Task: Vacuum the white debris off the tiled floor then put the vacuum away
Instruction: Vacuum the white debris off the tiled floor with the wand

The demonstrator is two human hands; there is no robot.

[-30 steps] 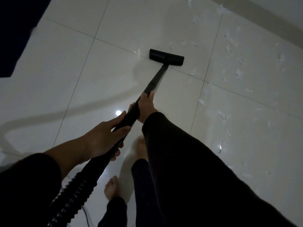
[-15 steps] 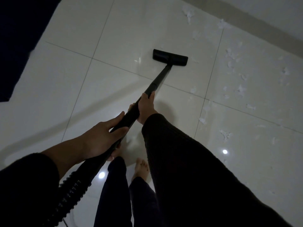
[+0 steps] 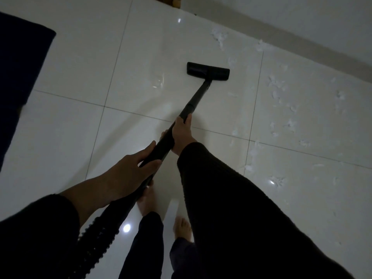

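My right hand (image 3: pixel 182 135) and left hand (image 3: pixel 128 172) both grip the stiff, light vacuum wand (image 3: pixel 193 103) mid-frame; its floor head (image 3: pixel 208 71) glides easily toward white debris (image 3: pixel 281 109) at right.

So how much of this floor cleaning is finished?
Roughly halfway at best. The tiles left of the vacuum head look free of scraps, so that side seems done. In hand: the left hand and right hand both grip the wand, its head flat on the floor. Left: white debris lies scattered across the tiles to the right and along the wall, and the vacuum is not yet put away.
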